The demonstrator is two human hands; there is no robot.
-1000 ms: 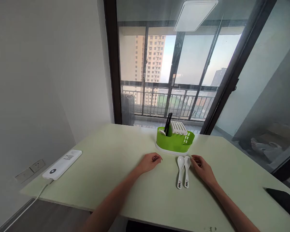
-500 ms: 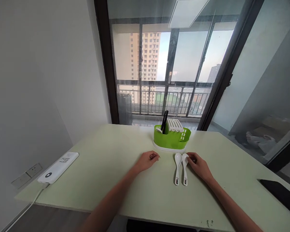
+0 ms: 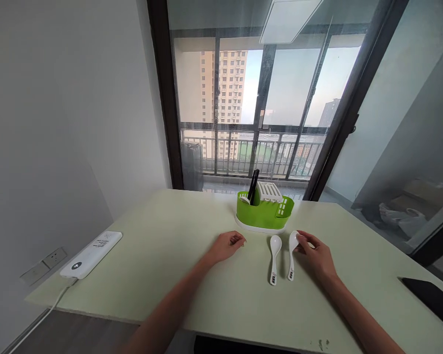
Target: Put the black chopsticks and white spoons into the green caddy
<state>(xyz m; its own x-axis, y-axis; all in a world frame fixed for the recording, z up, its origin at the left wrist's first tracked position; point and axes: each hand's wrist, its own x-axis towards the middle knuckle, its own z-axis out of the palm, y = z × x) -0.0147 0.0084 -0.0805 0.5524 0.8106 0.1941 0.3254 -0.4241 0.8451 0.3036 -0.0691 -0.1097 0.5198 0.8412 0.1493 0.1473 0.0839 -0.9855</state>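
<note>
My right hand [image 3: 316, 253] pinches the bowl of a white spoon [image 3: 292, 253], whose handle points down toward the table's near edge. Just left of it a second white spoon [image 3: 274, 258] lies on the table, bowl away from me. My left hand [image 3: 228, 245] rests on the tabletop with its fingers curled together; whatever they may hold is hidden. Beyond both hands stands a green utensil caddy [image 3: 260, 215] on a white base. Black chopsticks [image 3: 253, 187] and the white bowl of another spoon [image 3: 244, 200] show in its left part, and a white slotted piece [image 3: 269, 191] sits on top.
A white power strip-like device [image 3: 92, 255] with a cable lies at the table's left edge. A flat black object [image 3: 430, 297] lies at the right edge. The pale green table [image 3: 162, 231] stands before a large glass door, with a wall on the left.
My right hand has moved the right spoon a little to the right, widening the gap between the two spoons. My left hand stays where it was.
</note>
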